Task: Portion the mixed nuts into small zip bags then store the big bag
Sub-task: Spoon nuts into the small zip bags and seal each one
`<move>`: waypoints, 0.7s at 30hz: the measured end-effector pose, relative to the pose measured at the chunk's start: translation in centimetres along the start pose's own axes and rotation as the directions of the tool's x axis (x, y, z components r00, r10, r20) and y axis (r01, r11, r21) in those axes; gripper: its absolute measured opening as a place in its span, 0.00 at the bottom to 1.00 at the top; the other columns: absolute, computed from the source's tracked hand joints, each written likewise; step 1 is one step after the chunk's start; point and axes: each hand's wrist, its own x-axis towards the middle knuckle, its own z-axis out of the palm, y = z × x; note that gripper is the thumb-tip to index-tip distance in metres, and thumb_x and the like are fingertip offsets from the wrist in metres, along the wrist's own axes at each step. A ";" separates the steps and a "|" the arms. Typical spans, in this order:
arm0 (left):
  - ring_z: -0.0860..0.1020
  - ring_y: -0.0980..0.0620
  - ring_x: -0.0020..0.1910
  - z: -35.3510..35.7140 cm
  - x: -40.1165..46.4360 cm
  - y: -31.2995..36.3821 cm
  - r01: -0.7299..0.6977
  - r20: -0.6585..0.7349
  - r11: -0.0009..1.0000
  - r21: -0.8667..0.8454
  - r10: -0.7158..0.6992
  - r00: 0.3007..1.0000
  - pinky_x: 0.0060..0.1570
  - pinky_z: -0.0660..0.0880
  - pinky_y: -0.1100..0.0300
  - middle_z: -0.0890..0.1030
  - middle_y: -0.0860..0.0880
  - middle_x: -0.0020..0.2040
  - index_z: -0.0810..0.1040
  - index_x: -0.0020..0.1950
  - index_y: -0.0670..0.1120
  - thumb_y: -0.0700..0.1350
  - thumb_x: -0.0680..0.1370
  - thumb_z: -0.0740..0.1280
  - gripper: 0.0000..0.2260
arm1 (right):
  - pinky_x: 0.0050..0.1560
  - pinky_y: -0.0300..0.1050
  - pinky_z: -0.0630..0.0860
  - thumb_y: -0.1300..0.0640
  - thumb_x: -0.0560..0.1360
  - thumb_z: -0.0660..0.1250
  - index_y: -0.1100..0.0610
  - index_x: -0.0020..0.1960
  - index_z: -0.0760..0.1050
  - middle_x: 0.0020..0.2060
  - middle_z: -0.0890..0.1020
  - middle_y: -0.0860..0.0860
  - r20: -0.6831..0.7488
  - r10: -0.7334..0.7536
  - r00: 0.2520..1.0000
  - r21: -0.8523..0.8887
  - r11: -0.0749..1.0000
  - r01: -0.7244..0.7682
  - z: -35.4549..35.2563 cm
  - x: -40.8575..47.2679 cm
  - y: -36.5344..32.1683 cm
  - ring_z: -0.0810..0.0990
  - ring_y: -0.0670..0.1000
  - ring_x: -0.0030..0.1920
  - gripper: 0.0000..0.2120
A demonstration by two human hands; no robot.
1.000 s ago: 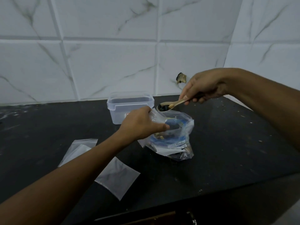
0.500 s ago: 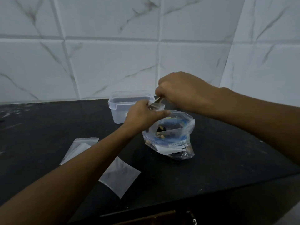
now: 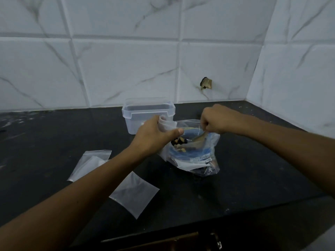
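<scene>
Mixed nuts [image 3: 178,142] mostly in big bag [image 3: 194,156] on worktop [image 3: 253,178]. Left grip [image 3: 154,136] clamps one small bag [image 3: 166,124]; right [image 3: 215,120] clamps spoon [image 3: 199,139], apparently scooping. Two bags [image 3: 134,193] unfilled; storing undone.

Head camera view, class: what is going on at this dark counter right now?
A person is portioning mixed nuts. The left hand pinches a small clear zip bag open above the big clear plastic bag of nuts, which stands open on the black counter. The right hand dips a pale wooden spoon into the big bag. Two empty small zip bags lie flat to the left, and a clear lidded plastic tub sits behind, by the tiled wall.
</scene>
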 end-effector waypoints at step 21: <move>0.82 0.55 0.51 1.6 -0.8 -0.2 0.073 0.058 0.962 -0.263 -0.060 0.996 0.45 0.81 0.56 0.83 0.52 0.52 0.77 0.60 0.49 0.57 0.73 0.71 0.19 | 0.26 0.39 0.72 0.69 0.73 0.65 0.68 0.52 0.80 0.30 0.77 0.56 0.468 0.134 0.874 0.709 0.533 -0.461 3.1 3.2 -0.9 0.73 0.48 0.27 0.10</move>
